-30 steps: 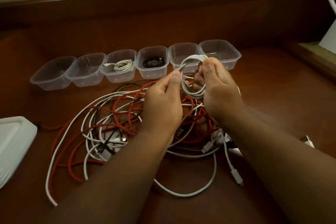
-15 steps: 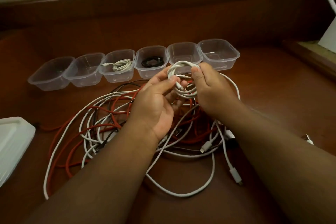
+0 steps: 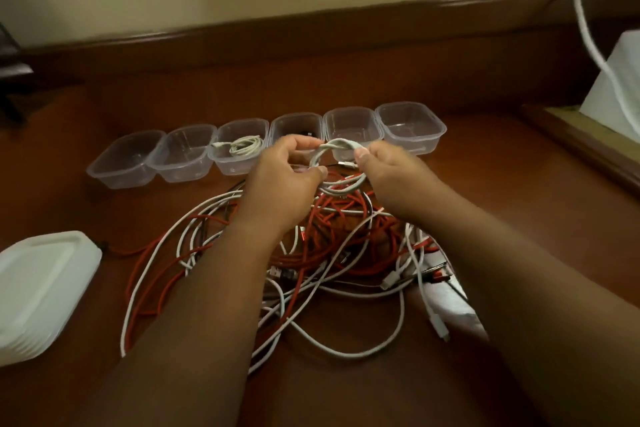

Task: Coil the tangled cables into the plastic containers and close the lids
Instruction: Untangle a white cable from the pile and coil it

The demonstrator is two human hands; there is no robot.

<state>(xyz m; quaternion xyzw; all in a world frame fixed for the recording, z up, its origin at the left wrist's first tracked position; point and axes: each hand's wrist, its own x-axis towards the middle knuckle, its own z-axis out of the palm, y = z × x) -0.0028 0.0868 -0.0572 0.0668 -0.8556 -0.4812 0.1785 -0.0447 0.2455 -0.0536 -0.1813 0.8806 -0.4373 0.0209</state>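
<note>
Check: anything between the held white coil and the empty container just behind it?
Nothing visible. Left hand and right hand hold the white coil just in front of the lidless, empty container.

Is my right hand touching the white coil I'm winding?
Touching. The head view shows the right hand pinching the white coil at its right side, thumb pressed on the loops.
</note>
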